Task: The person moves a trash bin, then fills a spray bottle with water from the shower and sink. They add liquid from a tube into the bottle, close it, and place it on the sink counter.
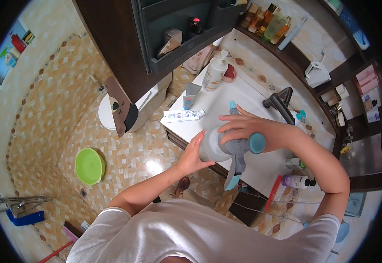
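A spray bottle (215, 147) with a translucent body and a grey and teal head is held over the edge of the white sink counter (261, 168). My left hand (192, 152) clasps its body from the side, fingers and thumb around it. Across the grey head lies my right hand (248, 128), gripping it near the neck; part of the head is hidden under the fingers. A teal knob shows beside my right wrist, and a teal-edged lever hangs toward me. On the counter beyond my left hand lies a white tube (183, 115).
A white pump bottle (215, 72) stands at the counter's far end, and a dark tap (281, 103) rises at the basin. An open dark cabinet door (112, 48) hangs at upper left. On the floor are a green basin (90, 166) and, beyond it, a toilet (149, 107).
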Motion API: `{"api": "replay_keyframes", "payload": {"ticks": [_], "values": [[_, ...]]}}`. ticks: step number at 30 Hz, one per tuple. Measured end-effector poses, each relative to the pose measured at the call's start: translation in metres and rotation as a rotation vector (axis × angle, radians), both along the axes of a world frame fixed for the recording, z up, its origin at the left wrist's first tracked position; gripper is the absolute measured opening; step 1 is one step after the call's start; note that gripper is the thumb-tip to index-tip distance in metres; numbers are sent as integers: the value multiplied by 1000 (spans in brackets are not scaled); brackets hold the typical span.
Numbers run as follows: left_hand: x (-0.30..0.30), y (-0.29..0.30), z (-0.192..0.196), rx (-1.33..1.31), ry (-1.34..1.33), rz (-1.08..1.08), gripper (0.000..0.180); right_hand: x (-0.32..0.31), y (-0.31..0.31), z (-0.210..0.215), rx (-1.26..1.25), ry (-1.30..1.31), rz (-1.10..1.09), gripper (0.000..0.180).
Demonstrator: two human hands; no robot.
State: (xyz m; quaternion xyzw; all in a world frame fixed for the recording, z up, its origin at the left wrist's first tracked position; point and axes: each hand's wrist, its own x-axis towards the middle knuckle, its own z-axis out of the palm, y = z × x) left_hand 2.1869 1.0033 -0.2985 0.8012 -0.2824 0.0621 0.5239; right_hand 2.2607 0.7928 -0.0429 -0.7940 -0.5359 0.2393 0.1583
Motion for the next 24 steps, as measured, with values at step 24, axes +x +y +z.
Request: {"api": "replay_keyframes", "payload": {"ticks": [24], "values": [[-3,0,-1,44,19,7,121,-66,19,-42,73,15,-881,76]]}}
